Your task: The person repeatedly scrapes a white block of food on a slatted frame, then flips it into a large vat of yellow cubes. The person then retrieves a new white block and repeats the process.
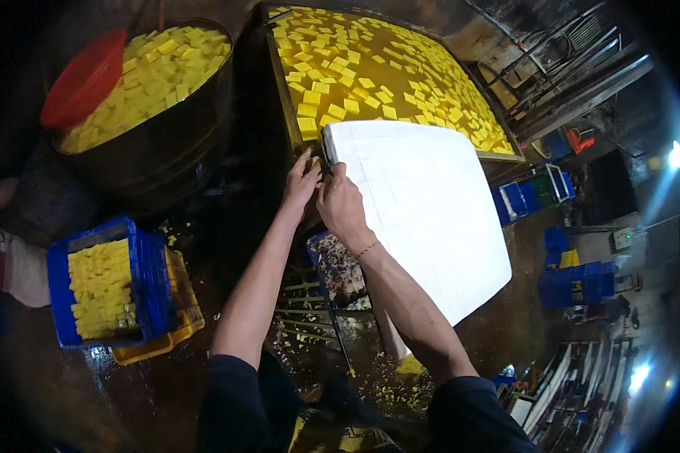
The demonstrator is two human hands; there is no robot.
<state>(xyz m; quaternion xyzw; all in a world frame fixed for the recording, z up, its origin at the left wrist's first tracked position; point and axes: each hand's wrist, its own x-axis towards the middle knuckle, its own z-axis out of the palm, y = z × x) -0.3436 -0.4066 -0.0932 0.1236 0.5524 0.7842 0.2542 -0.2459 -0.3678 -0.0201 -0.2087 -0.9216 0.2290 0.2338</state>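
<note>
My left hand (303, 184) is at the left edge of a broad white slab (430, 215) that looks cloth-covered and is washed out by glare. Its fingers point up and curl beside a dark gap there. Right against it, my right hand (343, 204) is curled at the slab's edge, thumb up on a narrow dark part. What the fingers of either hand hold is hidden. Beyond the slab lies a large rectangular vat (286, 93) of yellowish liquid, with many yellow tofu-like blocks (351, 106) floating in it. The slab overlaps the vat's near rim.
A dark drum (164, 150) of yellow blocks, with a red plastic basin (85, 79), stands at upper left. Below it, a blue crate (153, 283) of blocks rests on a yellow crate (187, 317). Scraps litter the wet floor (385, 385) by a slatted rack (306, 311). Blue crates (578, 283) sit at right.
</note>
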